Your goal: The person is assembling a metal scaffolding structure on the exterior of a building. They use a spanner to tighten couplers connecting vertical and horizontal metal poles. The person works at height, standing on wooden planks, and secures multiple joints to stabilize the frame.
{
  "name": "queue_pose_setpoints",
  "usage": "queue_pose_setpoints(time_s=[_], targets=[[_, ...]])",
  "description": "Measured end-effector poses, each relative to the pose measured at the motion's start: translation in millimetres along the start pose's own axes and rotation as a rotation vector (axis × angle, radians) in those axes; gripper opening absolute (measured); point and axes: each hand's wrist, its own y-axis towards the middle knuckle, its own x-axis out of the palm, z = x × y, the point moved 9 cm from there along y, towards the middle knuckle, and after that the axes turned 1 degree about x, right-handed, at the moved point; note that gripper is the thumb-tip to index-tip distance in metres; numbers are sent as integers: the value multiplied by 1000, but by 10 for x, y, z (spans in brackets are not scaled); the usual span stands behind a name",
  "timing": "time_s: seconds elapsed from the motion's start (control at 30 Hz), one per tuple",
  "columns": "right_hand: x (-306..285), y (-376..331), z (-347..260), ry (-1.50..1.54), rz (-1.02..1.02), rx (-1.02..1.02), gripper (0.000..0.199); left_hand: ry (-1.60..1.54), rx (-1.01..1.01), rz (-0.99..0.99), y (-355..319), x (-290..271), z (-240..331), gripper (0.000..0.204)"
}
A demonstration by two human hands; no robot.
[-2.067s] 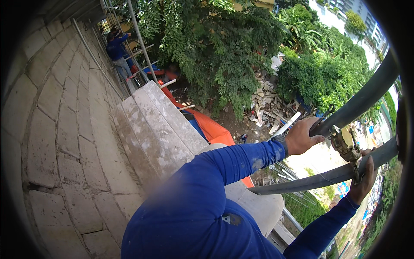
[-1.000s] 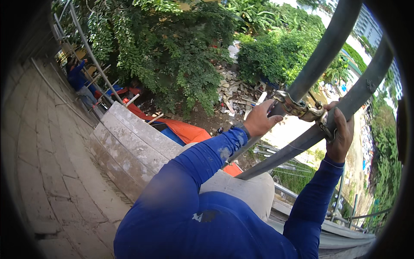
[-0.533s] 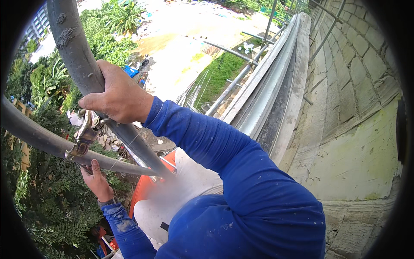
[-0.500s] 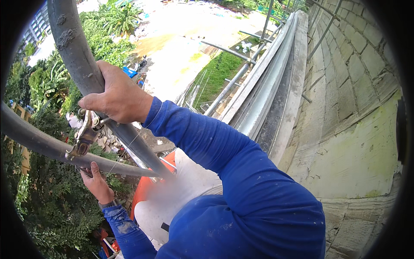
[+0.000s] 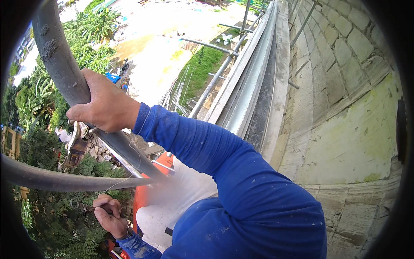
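My right hand (image 5: 103, 101) is wrapped round a thick grey metal pipe (image 5: 60, 64) with dried mortar on it. Just below that hand, a metal scaffold clamp (image 5: 76, 146) hangs on this pipe with its jaw swung out. A second grey pipe (image 5: 64, 183) crosses beneath, apart from the clamp. Lower down, my left hand (image 5: 110, 213) has its fingers curled round a small metal tool with a ring-shaped end (image 5: 74, 203); most of it is hidden. A thin wire (image 5: 118, 184) loops from the upright pipe toward this hand.
Long planks and metal channels (image 5: 254, 77) run along the scaffold beside a block wall (image 5: 340, 95). Scaffold tubes (image 5: 215, 77) stand at their outer side. Trees (image 5: 51, 220) and sunlit ground (image 5: 146, 34) lie far below. Something orange (image 5: 140, 194) shows beside my white-clad leg (image 5: 155, 220).
My left hand has moved down, away from the lower pipe, and its fingers have curled in. The clamp and the lower pipe are now further apart. My right hand keeps its grip.
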Motion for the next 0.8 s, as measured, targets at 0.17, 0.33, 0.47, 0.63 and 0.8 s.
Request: queue_pose_setpoints(time_s=[0.17,0.33,0.47,0.63,0.8], targets=[[19,32,-63,-22,-15,-37,61,404,-277,-770,-576,338,-819,41],[162,118,-48,77,-68,-65,59,701,-319,-702,-664,116,-933,33],[419,146,57,-11,-106,14,56,575,-240,-290,-411,-60,-446,37],[419,106,-7,38,-158,3,41,216,-263,62,-387,-724,-597,38],[473,53,48,21,-150,52,35,207,-282,199,-609,-1114,-649,38]])
